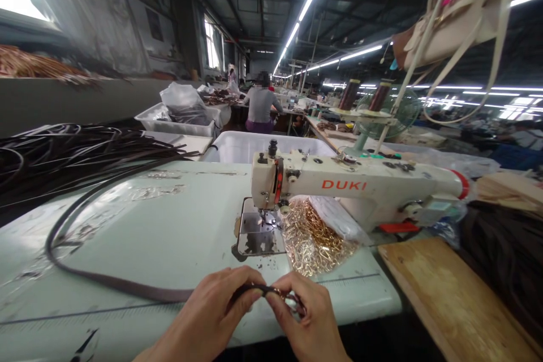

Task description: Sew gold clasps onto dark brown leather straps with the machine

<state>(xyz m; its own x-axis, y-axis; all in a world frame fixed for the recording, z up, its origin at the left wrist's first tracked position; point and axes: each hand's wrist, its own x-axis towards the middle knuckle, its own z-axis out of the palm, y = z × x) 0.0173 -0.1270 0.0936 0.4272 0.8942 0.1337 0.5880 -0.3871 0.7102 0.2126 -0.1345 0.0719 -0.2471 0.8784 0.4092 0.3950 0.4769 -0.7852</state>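
A long dark strap (123, 284) curves over the pale green table and runs into my hands near the front edge. My left hand (216, 305) pinches the strap close to its end. Thumb and fingers of my right hand (303, 311) close on the strap's end, where a small gold metal clasp (278, 292) shows partly between the fingers. Beyond my hands stands a white sewing machine (339, 181), its needle over a metal plate (258, 240). Against the machine lies a clear bag of gold metal clasps (318, 237).
A heap of dark straps (85, 153) covers the table's far left. Behind the machine is a white plastic bin (237, 144). A wooden board (458, 294) lies at right, beside dark material (504, 249). Farther back, a person (260, 107) sits facing away.
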